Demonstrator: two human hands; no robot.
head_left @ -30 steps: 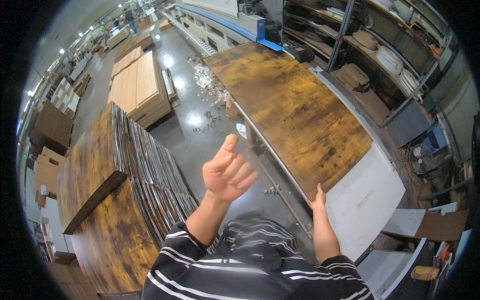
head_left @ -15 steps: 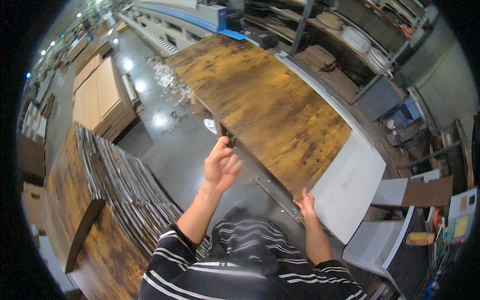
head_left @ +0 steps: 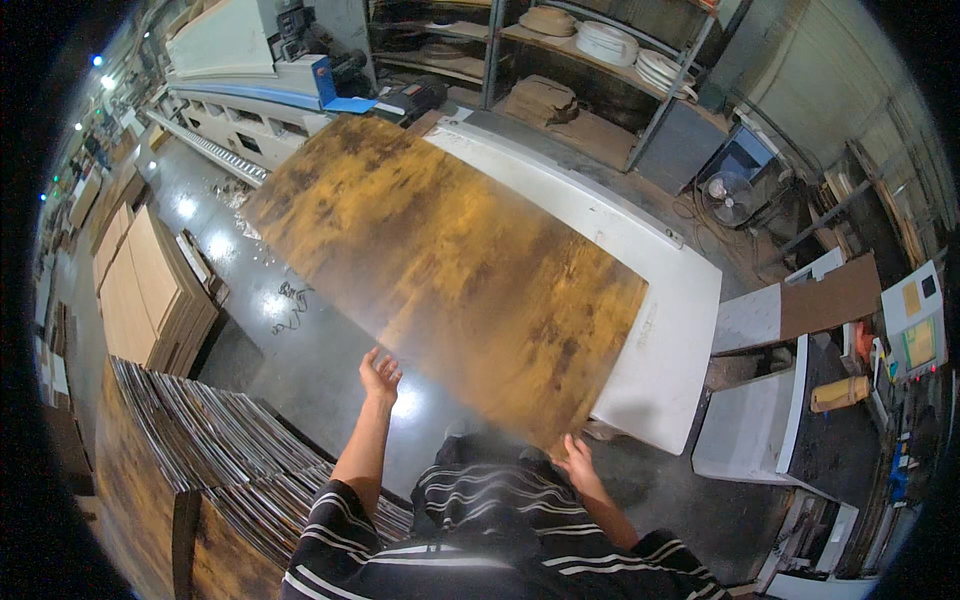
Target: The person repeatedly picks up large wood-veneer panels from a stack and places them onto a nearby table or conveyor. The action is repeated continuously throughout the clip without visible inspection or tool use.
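A large rectangular wood-grain board [head_left: 450, 270], mottled yellow-brown and dark, lies slanting across the middle, partly over a white worktable [head_left: 660, 350] and overhanging its near left side. At the board's near right corner, my right hand [head_left: 580, 462] is closed on the edge, with the fingers beneath mostly hidden. My left hand [head_left: 380, 380] is just below the board's near left edge, palm up and fingers apart; whether the fingertips touch the edge I cannot tell. Left of my left arm stands a stack of similar boards [head_left: 230, 440], their edges showing in thin layers.
A pile of light tan panels [head_left: 150, 280] stands on the grey floor at left. A long machine with a blue strip [head_left: 270, 80] is at the far left. Shelving [head_left: 600, 70], a fan [head_left: 728, 195] and a grey-white stand [head_left: 750, 430] line the right side.
The board has shifted toward me and left, baring more of the white table's far side. My right hand moved with its corner; my left hand opened from a curl and lowered beside the edge.
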